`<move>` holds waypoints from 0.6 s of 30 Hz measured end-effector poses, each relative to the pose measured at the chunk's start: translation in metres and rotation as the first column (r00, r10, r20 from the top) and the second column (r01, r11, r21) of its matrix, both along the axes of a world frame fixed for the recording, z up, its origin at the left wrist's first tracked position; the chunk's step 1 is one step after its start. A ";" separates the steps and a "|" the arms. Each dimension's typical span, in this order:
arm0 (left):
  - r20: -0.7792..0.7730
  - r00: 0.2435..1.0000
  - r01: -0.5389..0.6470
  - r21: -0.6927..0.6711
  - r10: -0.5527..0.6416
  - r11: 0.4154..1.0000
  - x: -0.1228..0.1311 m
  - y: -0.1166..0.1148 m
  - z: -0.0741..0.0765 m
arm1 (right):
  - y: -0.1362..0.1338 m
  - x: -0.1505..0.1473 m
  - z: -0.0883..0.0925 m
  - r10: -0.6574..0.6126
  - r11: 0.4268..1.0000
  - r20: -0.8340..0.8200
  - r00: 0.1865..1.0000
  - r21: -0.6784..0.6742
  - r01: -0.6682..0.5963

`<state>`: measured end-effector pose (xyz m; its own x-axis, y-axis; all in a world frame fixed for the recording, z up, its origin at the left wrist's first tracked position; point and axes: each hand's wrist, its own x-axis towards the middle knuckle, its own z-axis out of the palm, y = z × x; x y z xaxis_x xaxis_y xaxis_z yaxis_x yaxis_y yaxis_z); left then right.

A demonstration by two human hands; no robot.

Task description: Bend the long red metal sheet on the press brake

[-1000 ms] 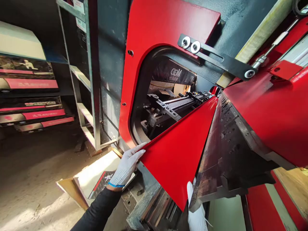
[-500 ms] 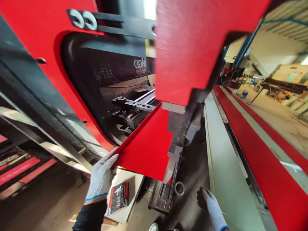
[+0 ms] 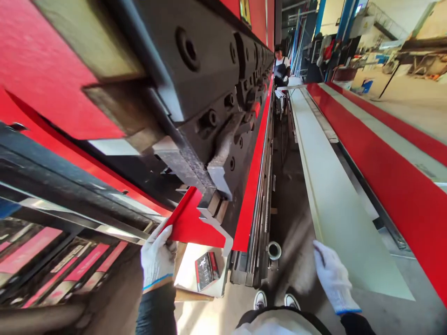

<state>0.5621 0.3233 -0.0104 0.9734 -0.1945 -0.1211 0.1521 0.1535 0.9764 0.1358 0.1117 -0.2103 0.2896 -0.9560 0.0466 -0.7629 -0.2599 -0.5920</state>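
Observation:
A long red sheet-metal strip [image 3: 252, 177] lies in the press brake [image 3: 209, 116], running away from me under the black punch tooling. My left hand [image 3: 158, 257], in a white glove, grips the near left corner of the strip with its fingers closed on the edge. My right hand [image 3: 332, 275], also gloved, hangs free to the right near a pale grey metal sheet [image 3: 331, 204], fingers loosely together and holding nothing.
A co-worker [image 3: 280, 70] stands at the far end of the machine. Red and pale long panels [image 3: 380, 153] lie on the right. A small black and red booklet [image 3: 207, 265] rests on a box below. Racks with pink-labelled stock are at lower left. My shoes [image 3: 274, 300] show below.
My head has turned right, so the view now runs along the machine's length. The right hand has come off the strip and moved right. The left hand keeps its grip on the corner.

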 end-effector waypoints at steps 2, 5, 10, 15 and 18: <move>0.006 1.000 -0.014 0.014 0.014 1.000 -0.001 0.000 -0.002 | -0.007 -0.010 -0.002 -0.050 0.994 -0.218 0.975 -0.103 0.028; 0.008 0.999 -0.051 0.030 0.050 0.998 -0.001 0.000 -0.001 | -0.015 -0.017 -0.007 -0.063 0.997 -0.597 0.800 -0.007 0.073; 0.016 0.999 -0.049 0.039 0.049 0.998 -0.004 -0.001 0.005 | -0.017 -0.018 -0.015 0.057 0.993 -0.754 0.654 0.108 0.037; 0.032 0.999 -0.006 0.052 0.004 0.999 -0.003 0.002 0.004 | -0.015 -0.014 -0.013 0.050 0.992 -0.740 0.671 0.115 0.053; 0.044 0.999 0.013 0.051 -0.015 0.999 0.003 0.006 0.006 | -0.012 -0.010 -0.001 0.066 0.986 -0.712 0.700 0.154 0.064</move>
